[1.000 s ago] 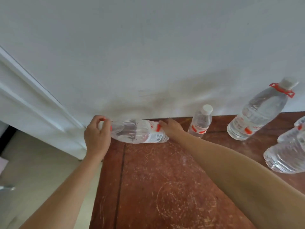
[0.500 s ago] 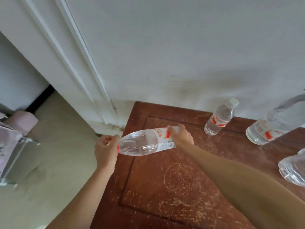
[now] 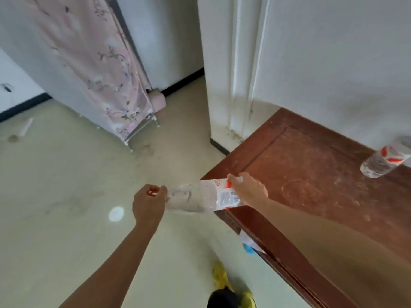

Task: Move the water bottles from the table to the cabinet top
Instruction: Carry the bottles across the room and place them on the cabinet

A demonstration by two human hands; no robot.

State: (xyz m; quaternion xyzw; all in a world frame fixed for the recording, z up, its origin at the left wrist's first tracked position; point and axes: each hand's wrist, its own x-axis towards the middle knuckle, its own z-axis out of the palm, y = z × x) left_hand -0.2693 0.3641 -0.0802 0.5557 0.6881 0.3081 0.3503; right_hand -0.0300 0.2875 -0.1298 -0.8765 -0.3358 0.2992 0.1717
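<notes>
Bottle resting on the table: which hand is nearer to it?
Right. The right hand is over the table corner, left of that bottle; the left hand is farther left, over the floor.

A home room; floral fabric wardrobe (image 3: 100,70), worn wooden table (image 3: 311,174), tiled floor (image 3: 66,196), white door frame (image 3: 240,63).

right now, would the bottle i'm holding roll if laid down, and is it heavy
Likely rolls: the bottle is round and held sideways. Probably heavy for its size, since the left hand grips the cap end and the right hand holds the base. Thin clear plastic may flex.
</notes>
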